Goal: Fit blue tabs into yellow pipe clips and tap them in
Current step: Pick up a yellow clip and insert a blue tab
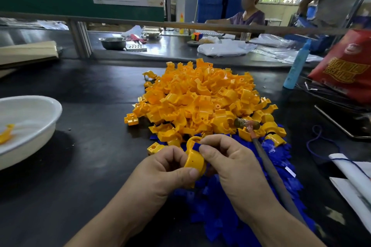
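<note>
Holding yellow clip (193, 163) in left hand (166, 168), fingers curled round it to keep it steady. Right hand (230, 166) pinching blue tab (196, 146), pushing it into clip top. Clip curved, shiny, small hole in side. Hammer (247, 124) lying close on loose clips (200, 102), probably ready for tapping.

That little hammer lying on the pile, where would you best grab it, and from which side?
Best by the long grey handle of the hammer, near its middle, coming from the right. The head lies up on the pile of yellow clips, and the handle runs back toward the person close beside the right hand, which now pinches a blue tab.
</note>
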Action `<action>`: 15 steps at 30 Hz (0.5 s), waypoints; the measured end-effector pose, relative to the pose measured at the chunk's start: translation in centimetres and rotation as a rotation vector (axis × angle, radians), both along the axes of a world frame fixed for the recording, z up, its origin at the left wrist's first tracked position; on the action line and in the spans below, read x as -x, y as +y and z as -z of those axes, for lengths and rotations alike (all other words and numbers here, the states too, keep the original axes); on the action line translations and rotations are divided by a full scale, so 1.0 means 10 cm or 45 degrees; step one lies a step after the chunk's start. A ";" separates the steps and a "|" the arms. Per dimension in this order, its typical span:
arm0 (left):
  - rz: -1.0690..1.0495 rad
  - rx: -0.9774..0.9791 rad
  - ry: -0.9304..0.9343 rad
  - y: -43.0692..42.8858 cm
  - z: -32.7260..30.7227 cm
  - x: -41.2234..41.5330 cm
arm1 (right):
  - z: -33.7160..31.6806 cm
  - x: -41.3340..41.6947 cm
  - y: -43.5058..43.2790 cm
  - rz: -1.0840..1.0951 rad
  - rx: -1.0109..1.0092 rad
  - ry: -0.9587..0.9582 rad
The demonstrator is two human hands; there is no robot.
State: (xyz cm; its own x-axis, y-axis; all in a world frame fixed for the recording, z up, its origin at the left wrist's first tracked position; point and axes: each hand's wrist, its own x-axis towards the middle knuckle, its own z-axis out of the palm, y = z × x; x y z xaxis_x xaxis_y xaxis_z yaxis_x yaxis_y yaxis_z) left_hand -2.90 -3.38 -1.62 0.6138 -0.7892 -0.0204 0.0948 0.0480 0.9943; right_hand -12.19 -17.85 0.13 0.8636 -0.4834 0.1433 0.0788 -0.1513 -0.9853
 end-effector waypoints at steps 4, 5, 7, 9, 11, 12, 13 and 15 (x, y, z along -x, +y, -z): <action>0.025 -0.073 -0.114 0.02 0.00 0.01 | 0.04 -0.01 -0.06 -0.085 -0.289 0.039; 0.029 -0.079 -0.132 0.02 0.00 0.01 | 0.05 -0.01 -0.08 -0.113 -0.354 0.049; 0.038 -0.094 -0.165 0.03 -0.01 0.01 | 0.06 0.00 -0.12 -0.170 -0.429 0.080; 0.049 -0.126 -0.187 0.04 -0.03 0.03 | 0.06 0.00 -0.13 -0.201 -0.433 0.076; 0.014 -0.162 -0.202 0.03 -0.04 0.04 | 0.05 0.01 -0.14 -0.193 -0.387 0.031; -0.029 -0.183 -0.214 0.02 -0.03 0.04 | 0.04 0.02 -0.13 -0.188 -0.326 0.009; -0.074 -0.198 -0.214 0.01 -0.01 0.04 | 0.02 0.03 -0.12 -0.186 -0.242 -0.008; -0.129 -0.159 -0.124 -0.02 0.00 0.04 | -0.01 0.04 -0.07 -0.188 -0.057 -0.033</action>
